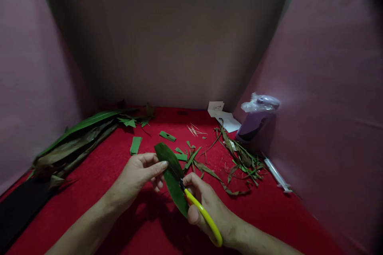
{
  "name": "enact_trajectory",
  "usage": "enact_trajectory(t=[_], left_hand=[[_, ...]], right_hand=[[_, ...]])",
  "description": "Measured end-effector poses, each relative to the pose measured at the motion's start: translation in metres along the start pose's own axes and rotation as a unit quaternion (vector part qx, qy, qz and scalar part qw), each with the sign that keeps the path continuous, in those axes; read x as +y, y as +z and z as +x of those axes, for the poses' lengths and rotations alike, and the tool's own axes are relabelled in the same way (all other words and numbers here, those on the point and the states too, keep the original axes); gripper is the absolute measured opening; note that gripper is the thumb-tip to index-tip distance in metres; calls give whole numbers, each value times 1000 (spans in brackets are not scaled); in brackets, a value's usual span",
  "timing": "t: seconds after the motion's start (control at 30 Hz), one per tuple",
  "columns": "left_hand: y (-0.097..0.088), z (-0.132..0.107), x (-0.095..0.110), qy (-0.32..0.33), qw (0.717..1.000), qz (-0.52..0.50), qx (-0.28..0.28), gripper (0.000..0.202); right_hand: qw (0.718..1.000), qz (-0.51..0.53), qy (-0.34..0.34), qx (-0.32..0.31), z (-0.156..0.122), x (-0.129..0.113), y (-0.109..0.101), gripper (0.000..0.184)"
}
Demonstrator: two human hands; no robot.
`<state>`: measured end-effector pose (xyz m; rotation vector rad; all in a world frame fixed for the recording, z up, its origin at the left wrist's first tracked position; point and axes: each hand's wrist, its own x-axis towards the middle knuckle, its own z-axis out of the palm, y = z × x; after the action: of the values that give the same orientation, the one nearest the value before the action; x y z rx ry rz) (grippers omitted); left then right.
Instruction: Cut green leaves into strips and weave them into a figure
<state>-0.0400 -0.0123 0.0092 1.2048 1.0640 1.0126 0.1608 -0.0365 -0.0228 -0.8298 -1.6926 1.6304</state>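
My left hand (146, 170) pinches a long dark green leaf (172, 181) near its upper part, thumb on top. Yellow-handled scissors (206, 217) are gripped in my right hand (205, 203), their dark blades at the leaf's right edge. How far the blades are apart is hidden by the leaf and my fingers. Just beyond the leaf lie small green leaf scraps (193, 157). A rectangular leaf piece (135, 145) sits past my left hand, and another cut piece (167, 136) rests farther back.
Long leaves (89, 127) lie along the left wall beside a black strip (25, 207). Toothpicks (195, 130) are scattered at the back. On the right are dried stems (245, 159), a syringe (277, 174), white paper (228, 121) and a purple bottle (253, 125) topped with clear plastic. Red cloth (98, 167) covers the surface.
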Motion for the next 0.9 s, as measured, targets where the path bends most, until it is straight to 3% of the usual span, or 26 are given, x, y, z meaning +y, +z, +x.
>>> enact_trajectory(t=[0.5, 0.9], left_hand=[[2, 2, -2, -18, 999, -6, -33, 22], [-1, 2, -6, -20, 998, -18, -51, 22]], right_hand=[[998, -43, 13, 34, 1, 2, -1, 70], [999, -17, 10, 30, 2, 10, 1, 70]])
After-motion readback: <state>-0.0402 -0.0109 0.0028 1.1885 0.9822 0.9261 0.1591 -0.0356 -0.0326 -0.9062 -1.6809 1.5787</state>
